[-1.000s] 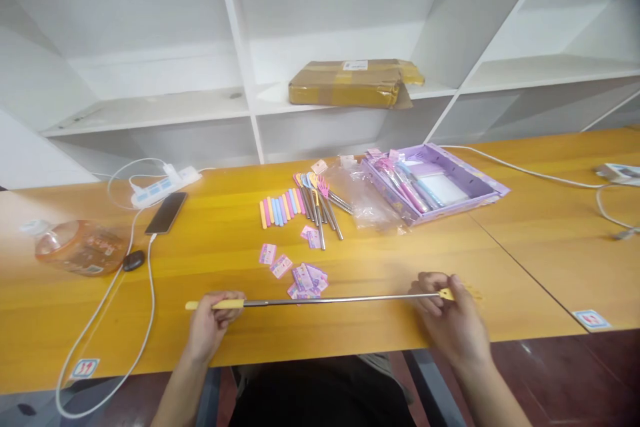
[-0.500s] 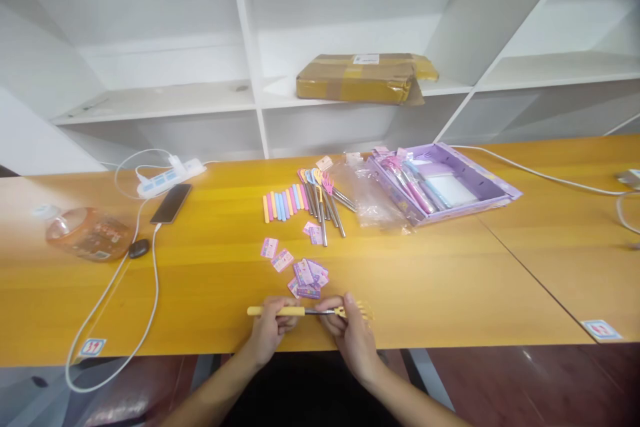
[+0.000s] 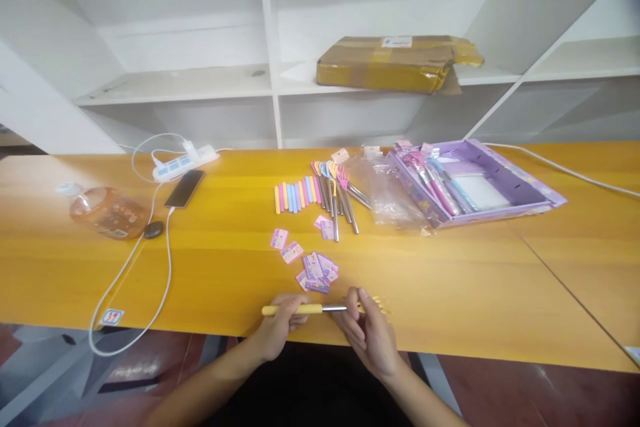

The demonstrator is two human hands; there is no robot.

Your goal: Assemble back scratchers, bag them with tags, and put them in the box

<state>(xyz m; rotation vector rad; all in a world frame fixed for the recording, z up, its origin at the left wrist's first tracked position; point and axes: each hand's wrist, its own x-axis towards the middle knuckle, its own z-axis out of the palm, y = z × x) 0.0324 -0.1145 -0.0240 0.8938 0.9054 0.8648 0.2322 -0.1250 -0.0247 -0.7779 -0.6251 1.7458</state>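
Note:
A yellow back scratcher (image 3: 294,309) with a short metal rod lies level across both my hands, above the table's front edge. My left hand (image 3: 277,332) is closed around its yellow handle. At the other end my right hand (image 3: 371,332) grips it near the claw-shaped yellow head, which is partly hidden by the fingers. Just beyond my hands is a loose pile of small pink and purple cards (image 3: 318,271). Farther back, several metal scratcher rods with coloured claw heads (image 3: 336,193) lie bunched beside a row of pastel handle sleeves (image 3: 297,195).
Clear plastic bags (image 3: 395,197) lie against a purple box (image 3: 520,209) with wrapped scratchers inside. To the left are a bottle (image 3: 107,212), a phone (image 3: 185,189), a power strip (image 3: 186,163) and a looping white cable (image 3: 167,280). A taped carton (image 3: 390,67) rests on the shelf.
The camera view has shifted, so the table things appear farther right on the left side and spread on the right. My right hand's fingers have moved around the scratcher's head end.

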